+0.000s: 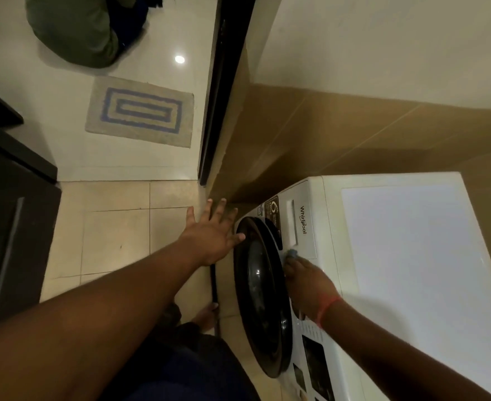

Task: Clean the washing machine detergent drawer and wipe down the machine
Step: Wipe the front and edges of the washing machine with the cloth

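Right hand presses a small blue cloth against the washing machine front, just below the closed detergent drawer, fingers curled on it to scrub. Left hand, fingers spread, hovers beside the door, likely for balance.

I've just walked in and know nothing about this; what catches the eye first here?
The white front-loading washing machine at lower right, with its round dark glass door. The right hand presses a small blue cloth against its front panel, while the left hand, fingers spread, reaches toward the door's rim. A beige mat with blue rectangles lies on the floor beyond.
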{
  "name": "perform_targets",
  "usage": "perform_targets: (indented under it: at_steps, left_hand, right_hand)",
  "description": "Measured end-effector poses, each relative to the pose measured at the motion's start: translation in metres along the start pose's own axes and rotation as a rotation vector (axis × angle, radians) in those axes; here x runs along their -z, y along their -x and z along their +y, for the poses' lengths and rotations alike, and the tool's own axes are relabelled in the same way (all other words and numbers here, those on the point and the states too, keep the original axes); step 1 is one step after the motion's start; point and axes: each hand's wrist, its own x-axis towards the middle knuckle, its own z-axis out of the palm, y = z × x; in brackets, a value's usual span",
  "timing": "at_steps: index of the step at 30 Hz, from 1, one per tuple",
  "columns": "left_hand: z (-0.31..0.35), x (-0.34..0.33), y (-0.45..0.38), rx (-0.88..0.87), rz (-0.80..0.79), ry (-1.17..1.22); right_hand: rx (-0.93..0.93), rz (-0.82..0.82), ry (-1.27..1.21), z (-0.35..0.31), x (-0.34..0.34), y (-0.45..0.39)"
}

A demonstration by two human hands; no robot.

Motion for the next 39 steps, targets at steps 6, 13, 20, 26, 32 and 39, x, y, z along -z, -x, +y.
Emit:
perform_targets:
  at_steps: [6, 13, 20, 26, 32, 39]
  left_hand:
    - [0.027, -0.008, -0.006, -0.085, -0.070, 0.057]
    - [0.043, -0.013, -0.007, -0.138, -0.085, -0.011]
    - [0.039, -0.006, -0.008, -0.012, -0.031, 0.070]
    - [0.087, -0.013, 0.010, -0.078, -0.023, 0.056]
    - [0.074, -0.018, 0.031, 0.023, 0.051, 0.069]
    - [0.083, -0.022, 0.047, 0.095, 0.090, 0.096]
  right_hand:
    - [-0.082, 0.200, -0.168, 0.012, -0.006, 0.032]
    - [-0.078, -0.045, -0.006, -0.010, 0.005, -0.019]
    - [-0.082, 0.208, -0.159, 0.024, 0.002, 0.044]
    - [-0.066, -0.067, -0.052, -0.008, 0.012, 0.007]
    - [-0.107, 0.015, -0.153, -0.011, -0.006, 0.008]
    - [-0.095, 0.098, -0.105, -0.001, -0.007, 0.028]
